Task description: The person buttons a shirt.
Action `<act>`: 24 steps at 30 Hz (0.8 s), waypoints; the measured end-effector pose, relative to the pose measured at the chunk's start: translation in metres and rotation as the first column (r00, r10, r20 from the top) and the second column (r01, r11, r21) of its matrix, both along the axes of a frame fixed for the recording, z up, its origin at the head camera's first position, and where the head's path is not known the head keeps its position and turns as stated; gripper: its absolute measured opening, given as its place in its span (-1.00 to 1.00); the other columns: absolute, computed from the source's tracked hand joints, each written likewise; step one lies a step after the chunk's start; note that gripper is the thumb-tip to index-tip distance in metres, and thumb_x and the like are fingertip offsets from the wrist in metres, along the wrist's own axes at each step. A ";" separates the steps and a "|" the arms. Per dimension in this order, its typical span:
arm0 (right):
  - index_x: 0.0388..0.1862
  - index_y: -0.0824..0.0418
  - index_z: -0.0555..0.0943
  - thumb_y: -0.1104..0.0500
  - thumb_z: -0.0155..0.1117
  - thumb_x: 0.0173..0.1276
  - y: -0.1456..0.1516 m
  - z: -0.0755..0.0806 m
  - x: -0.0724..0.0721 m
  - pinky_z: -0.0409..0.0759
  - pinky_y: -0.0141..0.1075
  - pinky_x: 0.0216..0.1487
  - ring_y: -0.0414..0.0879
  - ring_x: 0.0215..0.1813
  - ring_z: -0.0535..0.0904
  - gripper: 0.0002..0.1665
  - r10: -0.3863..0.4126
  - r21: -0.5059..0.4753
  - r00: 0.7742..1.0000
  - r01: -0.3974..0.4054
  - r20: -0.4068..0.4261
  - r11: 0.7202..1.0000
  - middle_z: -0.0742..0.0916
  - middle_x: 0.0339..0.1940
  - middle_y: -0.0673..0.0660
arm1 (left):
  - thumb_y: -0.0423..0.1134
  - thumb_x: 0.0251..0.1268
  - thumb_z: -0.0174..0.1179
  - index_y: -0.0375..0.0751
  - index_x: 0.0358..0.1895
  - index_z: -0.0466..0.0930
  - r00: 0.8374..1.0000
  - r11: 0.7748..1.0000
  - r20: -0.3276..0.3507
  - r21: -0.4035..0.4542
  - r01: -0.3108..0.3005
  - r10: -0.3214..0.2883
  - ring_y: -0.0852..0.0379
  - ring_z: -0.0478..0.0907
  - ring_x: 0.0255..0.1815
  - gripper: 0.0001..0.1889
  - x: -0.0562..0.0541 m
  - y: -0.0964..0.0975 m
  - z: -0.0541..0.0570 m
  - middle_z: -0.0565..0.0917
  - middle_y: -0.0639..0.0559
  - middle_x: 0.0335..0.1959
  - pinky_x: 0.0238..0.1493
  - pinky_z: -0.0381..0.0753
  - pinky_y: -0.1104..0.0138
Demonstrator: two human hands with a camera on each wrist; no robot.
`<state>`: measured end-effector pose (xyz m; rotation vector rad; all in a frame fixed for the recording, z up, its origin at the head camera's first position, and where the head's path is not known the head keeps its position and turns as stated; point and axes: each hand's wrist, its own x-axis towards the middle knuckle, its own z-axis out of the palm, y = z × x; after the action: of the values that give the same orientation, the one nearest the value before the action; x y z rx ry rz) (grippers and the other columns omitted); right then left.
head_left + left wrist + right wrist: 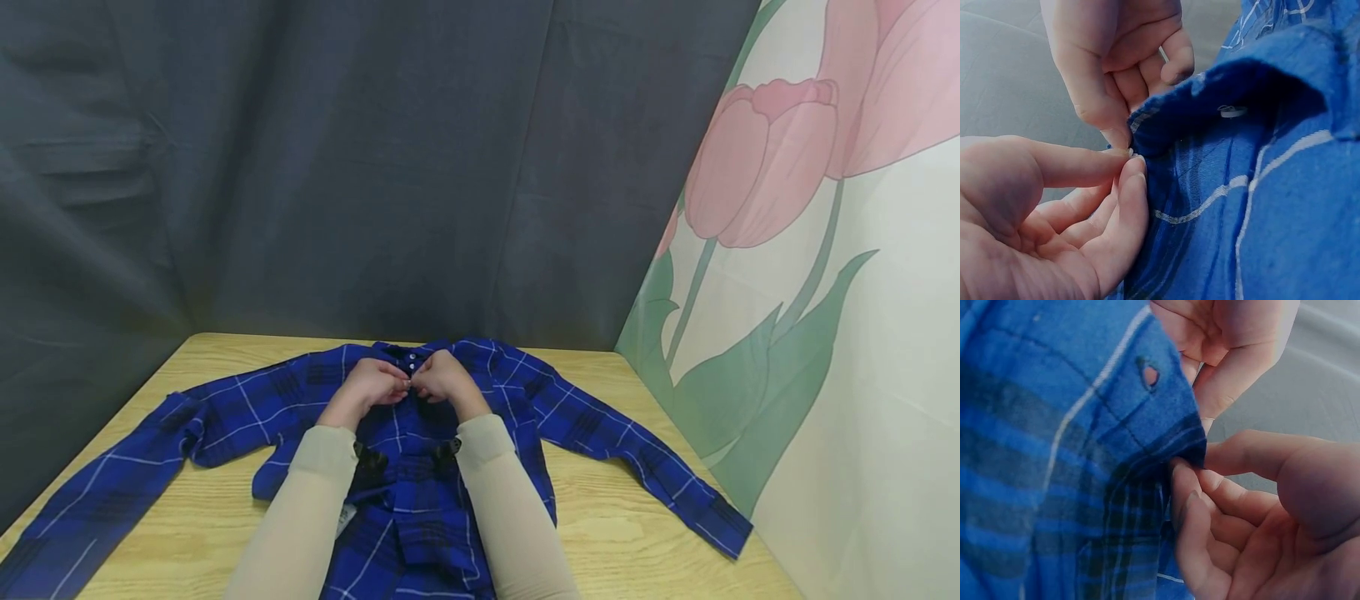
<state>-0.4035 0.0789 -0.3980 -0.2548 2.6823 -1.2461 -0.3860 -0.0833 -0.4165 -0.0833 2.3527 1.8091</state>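
Note:
A blue plaid shirt point(255, 400) with dark bands and white lines lies front up, its sleeves spread to both sides. Near the collar, both hands meet at the front opening. My left hand point(377, 382) pinches a small white button point(1134, 153) between thumb and forefinger, at the cloth edge. Thumb and fingers of my right hand point(442, 377) grip the edge of the buttonhole placket point(1175, 428) right beside it. Another white button point(1232, 112) shows under the raised cloth in the left wrist view. An unfilled buttonhole point(1150, 376) is visible in the right wrist view.
The shirt rests on a light wooden table point(607, 525). Behind the table hangs a dark grey curtain point(375, 167), and a tulip-patterned panel point(862, 333) stands along the right edge. A pale tag point(346, 518) peeks out beside the left forearm.

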 end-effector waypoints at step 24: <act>-0.15 0.43 0.81 0.32 0.41 0.44 0.003 0.000 -0.003 0.80 -0.32 -0.33 -0.19 -0.43 0.66 -0.85 -0.010 -0.088 0.998 0.015 0.060 0.996 0.90 -0.20 0.32 | -0.45 0.54 0.24 -0.57 0.20 0.68 0.999 0.998 -0.037 0.059 0.004 -0.002 0.19 0.79 -0.21 -0.70 -0.001 -0.001 0.000 0.80 -0.38 0.15 0.09 0.86 0.22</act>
<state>-0.4068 0.0820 -0.3980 -0.2096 2.5868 -1.3555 -0.3870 -0.0848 -0.4160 -0.0387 2.3202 1.8930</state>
